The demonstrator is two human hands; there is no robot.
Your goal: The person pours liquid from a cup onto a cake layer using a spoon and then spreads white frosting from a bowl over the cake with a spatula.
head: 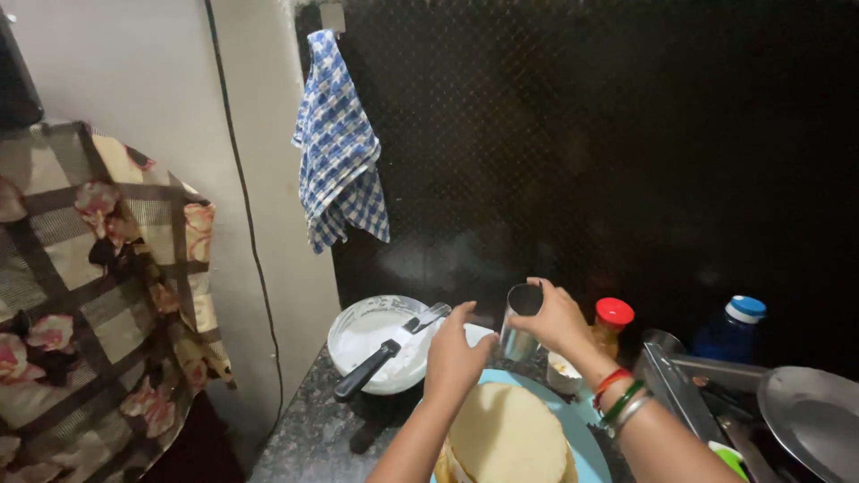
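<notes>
My right hand point(557, 319) grips a small steel cup point(521, 320) held upright above the counter. Just to its left, my left hand point(455, 358) hovers with fingers curled over the far edge of a round pale cake point(507, 438); whether it holds anything I cannot tell. The cake sits on a light blue plate point(586, 447). Behind my left hand stands a white bowl of white cream point(371, 335) with a black-handled spatula point(376, 362) resting across it.
A red-lidded jar point(612, 324) and a blue-capped bottle point(734, 326) stand at the back right. A steel pan point(810, 416) sits on the stove at right. A blue checked towel point(340, 148) hangs on the wall. A floral cloth point(98, 295) covers something at left.
</notes>
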